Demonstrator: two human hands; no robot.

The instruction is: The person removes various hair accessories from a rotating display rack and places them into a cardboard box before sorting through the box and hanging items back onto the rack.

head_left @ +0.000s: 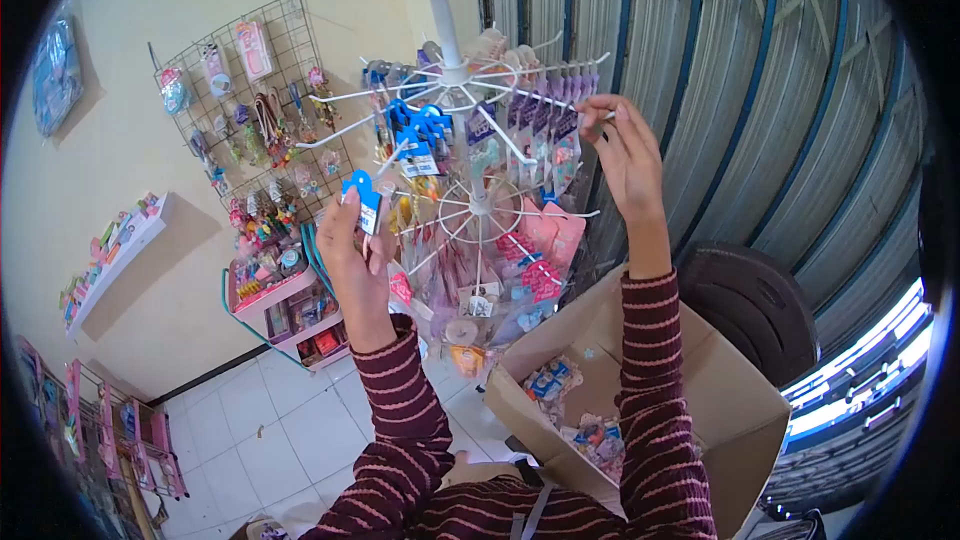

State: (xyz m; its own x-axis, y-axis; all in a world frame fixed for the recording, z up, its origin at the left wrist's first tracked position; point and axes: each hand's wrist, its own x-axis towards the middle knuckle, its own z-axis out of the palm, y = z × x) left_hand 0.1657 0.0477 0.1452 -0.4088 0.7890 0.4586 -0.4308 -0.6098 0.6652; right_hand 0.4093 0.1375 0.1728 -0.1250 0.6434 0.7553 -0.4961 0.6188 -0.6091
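Observation:
My left hand (349, 258) pinches a blue-topped hang card (366, 202) with a white printed label. Whatever hangs below the card is hidden by my fingers. My right hand (630, 160) is raised on the other side, its thumb and fingertips closed around the outer end of a white prong (553, 100). That prong belongs to a white tiered display rack (455, 75) between my hands. Purple-topped packets (560, 120) hang along its right side, and more blue hang cards (425, 130) cluster on the left. Pink packaged accessories (553, 233) hang on the lower tier.
An open cardboard box (730, 410) with several packets inside stands below my right arm. Behind it is a dark chair (750, 310) beside a metal folding shutter (690, 70). On the left are a wall grid (245, 70), a white shelf (120, 260) and a pink trolley (285, 315).

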